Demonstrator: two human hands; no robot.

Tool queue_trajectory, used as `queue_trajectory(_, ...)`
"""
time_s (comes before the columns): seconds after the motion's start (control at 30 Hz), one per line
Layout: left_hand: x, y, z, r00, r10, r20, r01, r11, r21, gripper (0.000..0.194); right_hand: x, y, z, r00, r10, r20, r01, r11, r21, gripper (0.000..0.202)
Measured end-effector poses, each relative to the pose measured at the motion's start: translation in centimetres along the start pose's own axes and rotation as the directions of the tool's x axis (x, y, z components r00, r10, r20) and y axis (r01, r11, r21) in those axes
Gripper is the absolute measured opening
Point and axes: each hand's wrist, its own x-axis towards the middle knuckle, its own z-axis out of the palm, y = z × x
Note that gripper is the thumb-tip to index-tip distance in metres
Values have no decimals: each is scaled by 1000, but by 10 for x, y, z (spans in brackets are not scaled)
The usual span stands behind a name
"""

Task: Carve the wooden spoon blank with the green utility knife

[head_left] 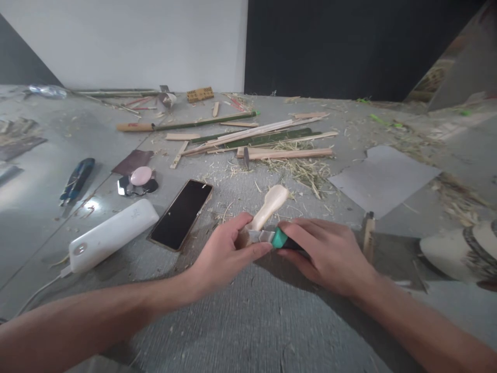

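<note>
My left hand (229,248) is closed around a pale wooden spoon (272,204); its rounded end points up and away from me, and its lower part is hidden by my fingers. In my right hand (326,254) is a utility knife (279,238) with a green and black handle. The knife's metal blade (261,236) lies across the spoon near its lower part, and my left thumb presses close to the blade and the green tip.
Left of my hands lie a phone (182,215), a white power bank (114,235) with a cable, and blue-handled pliers (77,178). Bamboo and wood strips (264,137) with shavings spread beyond. A paper sheet (388,176) and a white cup-like container (458,254) are at right.
</note>
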Motion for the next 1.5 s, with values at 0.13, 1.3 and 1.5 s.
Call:
queue_trajectory(0.13,-1,1,0,999,20,-47,-19,1000,19,46,0,-5,-2,999,14,-39,-18,996,-86,22)
queue_trajectory(1.3,-1,-4,3,999,47,-5,-45,897,-440,32,-13,6,-1,956,192,-220,-141,964,226,30)
queue_trajectory(1.5,-2,1,2,999,40,-18,-44,901,-431,32,-9,10,-1,972,176,-154,-146,971,187,27)
